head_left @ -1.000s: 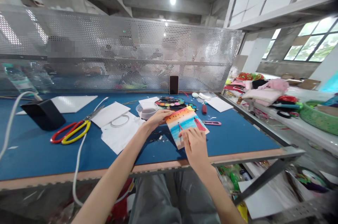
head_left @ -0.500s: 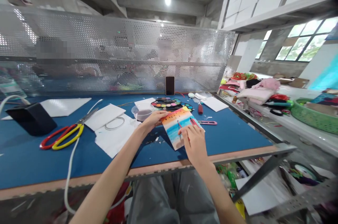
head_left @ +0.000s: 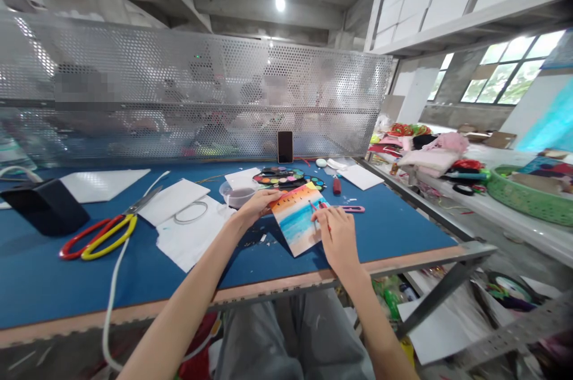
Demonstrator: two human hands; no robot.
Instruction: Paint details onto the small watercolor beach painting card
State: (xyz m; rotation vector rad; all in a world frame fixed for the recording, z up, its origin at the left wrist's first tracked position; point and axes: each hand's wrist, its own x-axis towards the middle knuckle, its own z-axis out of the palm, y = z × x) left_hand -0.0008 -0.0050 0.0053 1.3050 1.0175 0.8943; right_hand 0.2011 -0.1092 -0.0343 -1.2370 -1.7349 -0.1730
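A small painted card point(head_left: 293, 225) with orange, blue and sandy bands and dark little marks lies tilted near the table's front edge. My left hand point(head_left: 261, 203) pinches its upper left edge. In my right hand point(head_left: 340, 234), the fingers close around a slim red paintbrush point(head_left: 312, 207), whose tip is over the blue part of the picture. Whether the tip touches the card I cannot tell. Behind the card are paint palettes point(head_left: 286, 176) with several colours. Beside my left hand stands a clear plastic cup point(head_left: 233, 194).
Red-and-yellow scissors point(head_left: 107, 237), a dark box-shaped device point(head_left: 47, 207) with a white cable and white sheets point(head_left: 179, 243) lie to the left. A phone point(head_left: 285, 147) stands at the back. A pink cutter point(head_left: 353, 209) and a red object point(head_left: 336, 185) lie to the right.
My right hand with the paintbrush has moved slightly right over the card, showing more of its lower part. My left hand keeps its hold. The view has shifted slightly.
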